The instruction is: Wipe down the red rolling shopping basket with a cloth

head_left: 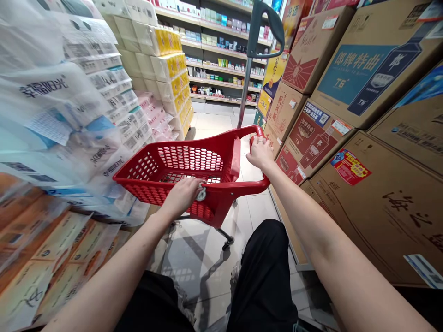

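The left hand (183,196) folds over the near rim (224,186) of a red shopping cart (214,210), gripping it with the fingertips hidden from view. Just beside its knuckles is a small pale item (201,192), too unclear to identify. The right hand (262,152), with a ring on one finger, is closed around the cart's red handle (258,131), farther forward and to the right. The cart stands sideways in front of the person, between the two arms, its perforated basket pointing left and a dark caster (227,243) resting on the pale tiled floor (247,221). The person's legs in black trousers (266,276) show below. Behind the cart rises a grey pole (245,92) topped by a dark loop grip (254,32); I cannot tell whether it belongs to the cart. On the left, plastic-wrapped white packs (44,101) are piled high, with orange packs (65,263) lower down and a stack of white-and-yellow packs (175,69) beyond. On the right, printed cardboard boxes (363,60) are stacked close to the right arm. Shelves (224,64) of small bottles and boxes line the far end.
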A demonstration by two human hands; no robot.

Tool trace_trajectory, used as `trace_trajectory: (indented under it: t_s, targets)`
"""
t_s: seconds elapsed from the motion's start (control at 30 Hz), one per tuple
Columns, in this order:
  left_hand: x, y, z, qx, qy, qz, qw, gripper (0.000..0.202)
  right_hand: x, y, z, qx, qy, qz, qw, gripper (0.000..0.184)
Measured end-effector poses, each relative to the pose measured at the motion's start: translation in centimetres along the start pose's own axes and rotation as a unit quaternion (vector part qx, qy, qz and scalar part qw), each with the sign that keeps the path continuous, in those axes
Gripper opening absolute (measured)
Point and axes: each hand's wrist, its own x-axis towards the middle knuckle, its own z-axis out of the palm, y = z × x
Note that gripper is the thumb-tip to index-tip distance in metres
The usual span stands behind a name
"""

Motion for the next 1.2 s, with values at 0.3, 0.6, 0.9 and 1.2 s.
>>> trace_trajectory:
  t_s: [0.3,0.6,0.9,1.2]
  targets:
    - [-2.4,-3.1,0.5,0.087,-0.013,-0.057,0.995,0.035,0.5,1.1,0.3,-0.013,-0.002,-0.017,1.000,0.074]
    - [-1.5,-1.1,0.6,0.083,-0.005,-0.069,0.994,0.027,-1.3,-0.4,0.3,-0.059,0.022,-0.080,0.995,0.064]
    - [0.4,2.2,2.3,0.080,0.002,-0.062,0.995,0.034,-4.3,-3.4,2.3,-0.010,-0.104,-0.216,0.971,0.045]
    - [-3.4,-1.8,1.8,0.108,-0.005,-0.071,0.992,0.034,-2.8,-1.0,2.3,-0.030,-0.125,-0.230,0.965,0.044]
